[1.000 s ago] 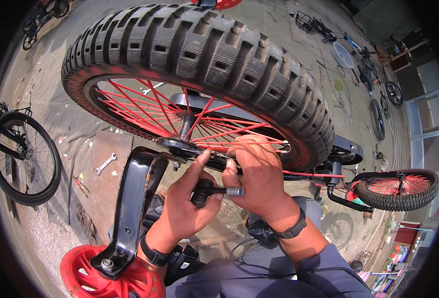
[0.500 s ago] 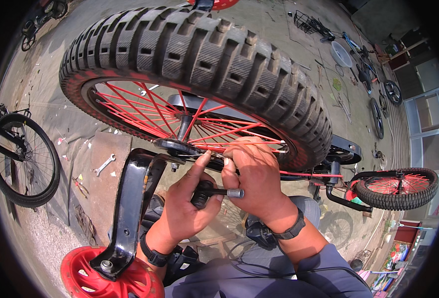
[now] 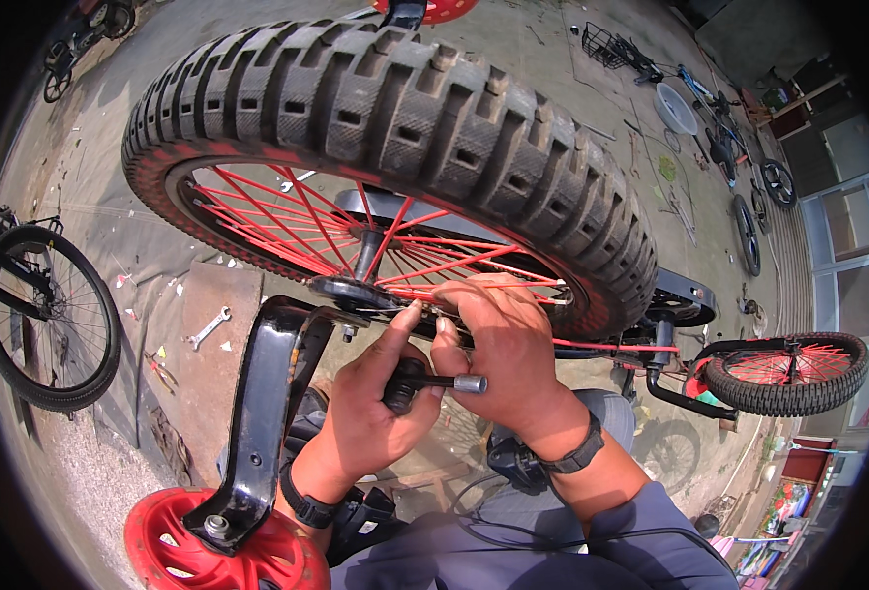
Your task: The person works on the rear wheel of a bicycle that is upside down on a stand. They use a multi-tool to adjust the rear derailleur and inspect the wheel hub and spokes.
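Note:
A bicycle wheel with a knobbly black tyre [image 3: 424, 128] and red spokes [image 3: 287, 211] fills the upper middle. My left hand [image 3: 370, 408] grips a socket wrench [image 3: 466, 383] with a black handle and metal socket, which points right across the palm. Its forefinger reaches up to a small metal part beside the round black hub part [image 3: 341, 292]. There, my right hand [image 3: 508, 359] has its thumb and fingers pinched together just beside that fingertip. What it pinches is too small and covered to name.
Close on the left, a black bracket [image 3: 247, 423] carries a red training wheel [image 3: 228, 546]. An open-end spanner [image 3: 208, 327] and pliers [image 3: 162, 369] lie on the ground. Another bicycle wheel [image 3: 51, 320] stands at far left. Behind right are a pale basin [image 3: 676, 108] and bicycle parts.
The wheel and bracket have shifted very slightly to the right and down in view. Both hands stay at the hub, with only small finger movements.

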A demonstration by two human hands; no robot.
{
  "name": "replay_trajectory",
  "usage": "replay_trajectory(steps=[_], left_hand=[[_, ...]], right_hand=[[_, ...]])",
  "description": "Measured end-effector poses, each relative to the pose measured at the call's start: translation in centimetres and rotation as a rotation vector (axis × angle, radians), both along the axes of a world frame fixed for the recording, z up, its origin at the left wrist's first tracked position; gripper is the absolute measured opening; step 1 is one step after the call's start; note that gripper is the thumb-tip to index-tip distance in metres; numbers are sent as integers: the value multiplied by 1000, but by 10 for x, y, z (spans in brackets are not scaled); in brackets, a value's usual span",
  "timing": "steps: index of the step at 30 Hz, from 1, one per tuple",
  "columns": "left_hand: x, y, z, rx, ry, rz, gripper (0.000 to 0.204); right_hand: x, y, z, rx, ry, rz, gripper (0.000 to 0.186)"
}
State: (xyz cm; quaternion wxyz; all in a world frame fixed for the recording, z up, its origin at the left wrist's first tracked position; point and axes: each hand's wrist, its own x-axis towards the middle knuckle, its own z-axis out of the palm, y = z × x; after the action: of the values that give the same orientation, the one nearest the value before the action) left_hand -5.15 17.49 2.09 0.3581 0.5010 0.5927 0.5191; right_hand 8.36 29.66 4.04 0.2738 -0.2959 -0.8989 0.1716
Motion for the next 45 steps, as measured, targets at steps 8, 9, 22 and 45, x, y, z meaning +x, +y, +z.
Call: replay_trajectory(steps=[8, 9, 22, 45], left_hand=[[0, 1, 0, 34, 18, 7, 80], [1, 1, -5, 63, 24, 15, 80], [0, 1, 0, 3, -35, 9, 78], [5, -66, -9, -370, -786, 191, 59]], right_hand=[[-1, 3, -6, 13, 92, 47, 34], [-2, 3, -5, 17, 96, 47, 33], [-3, 3, -11, 53, 99, 18, 28], [-2, 4, -10, 56, 85, 25, 26]])
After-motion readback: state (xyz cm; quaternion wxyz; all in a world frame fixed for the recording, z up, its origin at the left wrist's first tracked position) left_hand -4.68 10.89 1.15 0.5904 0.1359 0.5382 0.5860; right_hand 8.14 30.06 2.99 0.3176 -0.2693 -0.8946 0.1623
